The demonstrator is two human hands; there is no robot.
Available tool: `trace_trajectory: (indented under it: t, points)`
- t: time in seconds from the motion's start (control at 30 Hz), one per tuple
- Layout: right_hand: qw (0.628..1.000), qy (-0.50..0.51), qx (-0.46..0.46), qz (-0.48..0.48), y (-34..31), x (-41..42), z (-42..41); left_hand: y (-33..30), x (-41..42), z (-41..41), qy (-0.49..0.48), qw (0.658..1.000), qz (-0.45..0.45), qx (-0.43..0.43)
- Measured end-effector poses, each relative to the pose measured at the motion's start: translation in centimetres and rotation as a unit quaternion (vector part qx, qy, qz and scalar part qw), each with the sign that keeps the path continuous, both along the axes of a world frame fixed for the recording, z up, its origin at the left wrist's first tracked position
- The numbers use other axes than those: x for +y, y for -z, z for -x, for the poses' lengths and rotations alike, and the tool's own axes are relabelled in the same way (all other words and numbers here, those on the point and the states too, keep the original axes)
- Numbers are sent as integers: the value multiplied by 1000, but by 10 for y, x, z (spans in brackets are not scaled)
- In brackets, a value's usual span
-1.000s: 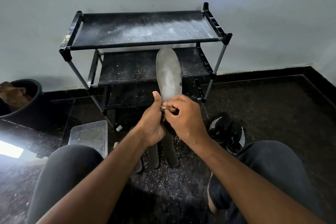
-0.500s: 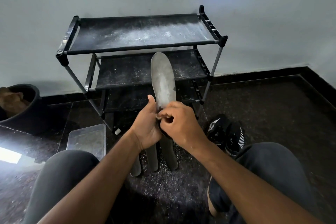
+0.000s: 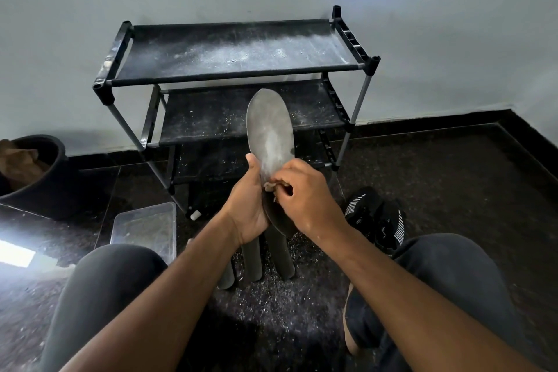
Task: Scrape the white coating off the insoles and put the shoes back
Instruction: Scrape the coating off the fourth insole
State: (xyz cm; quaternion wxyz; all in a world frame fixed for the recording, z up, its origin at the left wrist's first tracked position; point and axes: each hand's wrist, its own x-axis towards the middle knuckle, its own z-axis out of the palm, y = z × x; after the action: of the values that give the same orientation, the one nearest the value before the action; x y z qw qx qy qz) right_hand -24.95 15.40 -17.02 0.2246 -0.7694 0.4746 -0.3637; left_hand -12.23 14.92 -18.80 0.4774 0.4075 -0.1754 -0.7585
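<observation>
Insole [image 3: 269,133] upright, gripped at lower half by left hand [image 3: 246,205]. Right hand [image 3: 305,199] curled, fingertips pinching coating at insole edge. Shoes [image 3: 376,217] on floor beside rack [image 3: 235,75].

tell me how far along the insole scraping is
Done, it seems: three insoles lie on the floor among white scrapings. In hand: the left hand holds a fourth insole, still whitish mid-sole, while the right hand works on it. Left: finishing it, then returning the black shoes to the rack.
</observation>
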Motion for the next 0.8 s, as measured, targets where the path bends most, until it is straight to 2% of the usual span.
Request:
trace_trajectory:
  t: [0.17, 0.4, 0.57, 0.63, 0.8]
  points:
    - [997, -60, -4, -49, 2, 9, -5, 0, -5, -9, -23, 999, 0, -24]
    - [997, 58, -19, 44, 3, -5, -2, 0, 6, 7, 27, 1000, 0, -6]
    - [998, -44, -26, -45, 1, 7, -6, 2, -4, -8, -4, 999, 5, -33]
    - [997, -54, -14, -49, 2, 7, -7, 3, -4, -8, -4, 999, 0, -42]
    - [999, 36, -7, 29, 2, -3, -4, 2, 4, 5, 31, 999, 4, -15]
